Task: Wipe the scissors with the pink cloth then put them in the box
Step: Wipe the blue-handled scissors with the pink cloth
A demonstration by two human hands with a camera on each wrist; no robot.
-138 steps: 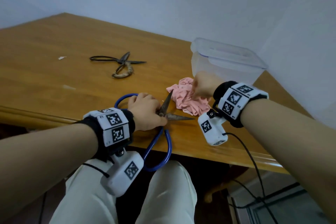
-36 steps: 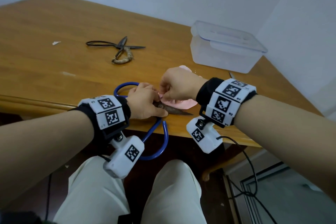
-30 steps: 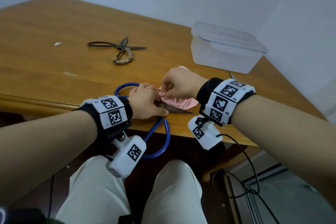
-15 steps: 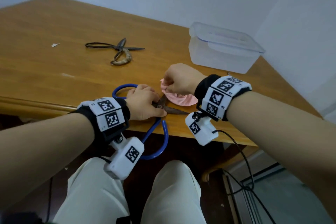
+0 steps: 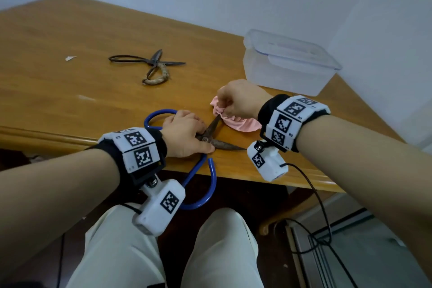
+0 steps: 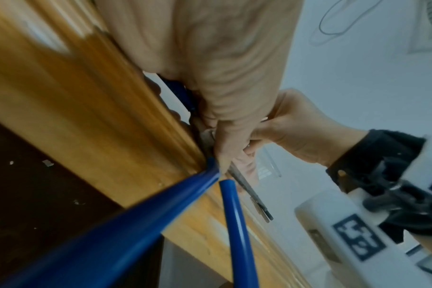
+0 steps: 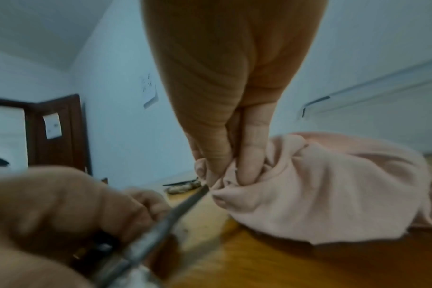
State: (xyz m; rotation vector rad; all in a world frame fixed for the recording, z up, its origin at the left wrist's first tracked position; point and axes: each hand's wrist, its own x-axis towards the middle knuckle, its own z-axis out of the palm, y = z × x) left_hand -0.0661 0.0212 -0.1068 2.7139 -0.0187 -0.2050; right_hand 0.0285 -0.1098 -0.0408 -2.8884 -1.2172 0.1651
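Observation:
Blue-handled scissors (image 5: 211, 132) lie at the table's near edge with rusty blades spread apart; one blue loop (image 6: 237, 230) hangs over the edge. My left hand (image 5: 187, 137) grips them at the pivot and holds them down. My right hand (image 5: 236, 101) pinches the bunched pink cloth (image 5: 238, 121) around the tip of the far blade (image 7: 185, 204). The cloth (image 7: 321, 187) trails on the table to the right of the blade. The clear plastic box (image 5: 288, 63) stands behind my right hand, with its lid on.
A second pair of scissors (image 5: 152, 65), dark metal with one wrapped handle, lies further back on the wooden table (image 5: 58, 58). A small white scrap (image 5: 69, 58) sits to their left. A wall runs behind the box. A cable (image 5: 313, 194) hangs from my right wrist.
My right hand has slid the pink cloth outward along the far blade, from near the pivot to the tip. The left hand has kept its grip on the scissors.

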